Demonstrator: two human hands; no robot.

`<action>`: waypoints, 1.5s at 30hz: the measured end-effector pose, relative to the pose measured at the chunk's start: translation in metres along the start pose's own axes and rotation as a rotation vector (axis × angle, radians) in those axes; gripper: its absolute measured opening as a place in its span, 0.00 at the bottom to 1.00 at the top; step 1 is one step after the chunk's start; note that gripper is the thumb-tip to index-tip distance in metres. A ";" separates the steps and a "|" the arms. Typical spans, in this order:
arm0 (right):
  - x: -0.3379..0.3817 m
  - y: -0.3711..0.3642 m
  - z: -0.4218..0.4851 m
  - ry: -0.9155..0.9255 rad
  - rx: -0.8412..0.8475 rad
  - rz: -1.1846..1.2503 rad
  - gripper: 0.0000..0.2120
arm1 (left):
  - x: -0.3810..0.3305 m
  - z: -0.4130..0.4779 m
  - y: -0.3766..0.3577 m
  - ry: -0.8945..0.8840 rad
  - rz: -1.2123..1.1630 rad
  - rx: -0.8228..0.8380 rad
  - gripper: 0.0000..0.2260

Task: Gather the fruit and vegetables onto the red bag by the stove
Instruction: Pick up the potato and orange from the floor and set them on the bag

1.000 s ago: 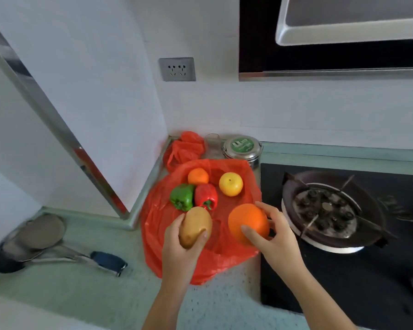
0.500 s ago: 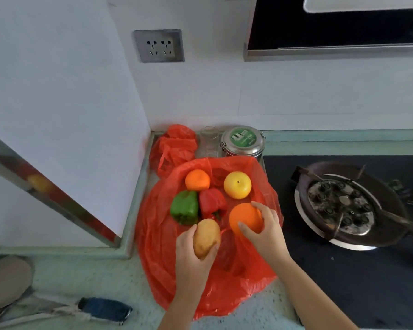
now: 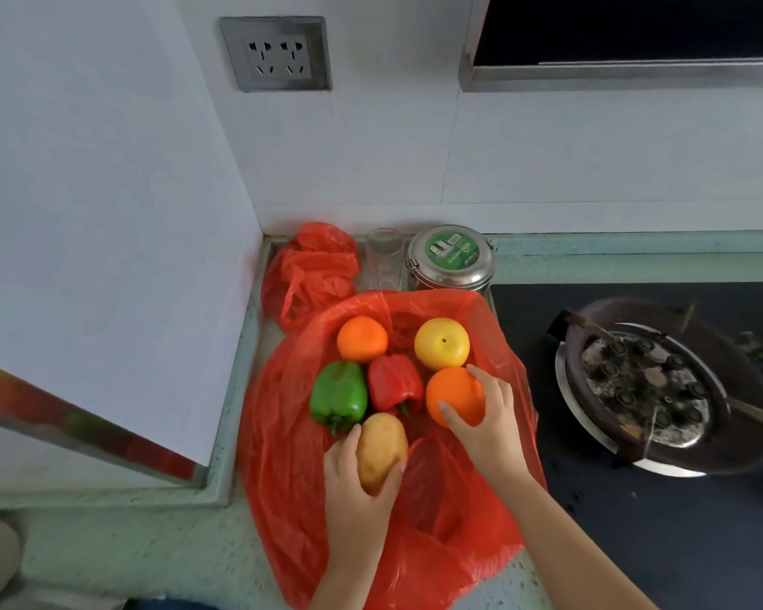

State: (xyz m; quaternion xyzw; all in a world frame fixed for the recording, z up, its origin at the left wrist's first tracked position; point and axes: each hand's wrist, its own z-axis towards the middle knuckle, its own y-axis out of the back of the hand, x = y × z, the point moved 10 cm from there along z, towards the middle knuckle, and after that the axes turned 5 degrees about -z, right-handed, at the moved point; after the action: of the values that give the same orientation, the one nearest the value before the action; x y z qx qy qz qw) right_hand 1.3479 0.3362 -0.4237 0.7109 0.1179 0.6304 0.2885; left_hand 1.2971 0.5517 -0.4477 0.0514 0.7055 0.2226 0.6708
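Note:
A red plastic bag [image 3: 283, 468] lies spread on the counter left of the stove. On it sit a small orange [image 3: 362, 338], a yellow citrus fruit [image 3: 441, 343], a green pepper [image 3: 338, 395] and a red pepper [image 3: 393, 382]. My left hand [image 3: 355, 490] grips a potato [image 3: 379, 449] just below the peppers, over the bag. My right hand [image 3: 487, 420] holds a large orange [image 3: 452, 396] beside the red pepper, under the yellow fruit. Whether the potato and the orange touch the bag I cannot tell.
Behind the bag stand a crumpled red bag [image 3: 311, 268], a clear glass [image 3: 384, 261] and a steel tin with a green lid [image 3: 450, 259]. The black stove with its burner [image 3: 653, 385] lies right. A wall corner closes the left side.
Both hands moved forward and lowered the potato and the large orange close to the other produce on the bag. The camera tilted down and nearer.

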 end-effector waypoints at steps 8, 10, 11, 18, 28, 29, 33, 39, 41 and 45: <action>0.002 -0.005 0.010 0.039 -0.007 -0.002 0.29 | 0.001 0.004 -0.007 -0.015 -0.017 0.024 0.32; 0.002 -0.005 0.011 0.037 -0.008 -0.014 0.31 | -0.001 0.004 -0.007 -0.031 -0.010 0.023 0.32; 0.002 -0.005 0.011 0.037 -0.010 -0.024 0.31 | -0.001 0.004 -0.007 -0.040 -0.004 0.024 0.32; 0.005 0.001 0.005 0.045 -0.011 -0.064 0.33 | -0.008 0.001 0.002 -0.092 0.043 0.006 0.33; 0.025 0.035 -0.024 0.115 -0.072 -0.134 0.25 | -0.035 -0.012 0.023 -0.249 0.167 -0.056 0.28; 0.027 0.038 -0.029 0.131 -0.071 -0.158 0.23 | -0.042 -0.015 0.025 -0.293 0.185 -0.066 0.27; 0.029 0.053 -0.045 0.146 -0.072 -0.254 0.19 | -0.077 -0.024 0.018 -0.475 0.257 -0.063 0.25; 0.039 0.092 -0.067 0.219 -0.196 -0.386 0.17 | -0.131 -0.042 -0.016 -0.717 0.322 0.008 0.20; 0.038 0.107 -0.075 0.234 -0.241 -0.433 0.17 | -0.144 -0.049 -0.031 -0.754 0.336 0.035 0.19; 0.029 0.138 -0.093 0.212 -0.307 -0.501 0.20 | -0.164 -0.066 -0.059 -0.796 0.343 0.078 0.17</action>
State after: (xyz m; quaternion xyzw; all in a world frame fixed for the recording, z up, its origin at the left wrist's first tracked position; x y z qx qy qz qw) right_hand 1.2364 0.2644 -0.3187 0.5382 0.2224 0.6208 0.5249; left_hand 1.2621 0.4217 -0.3185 0.2750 0.3809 0.2666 0.8416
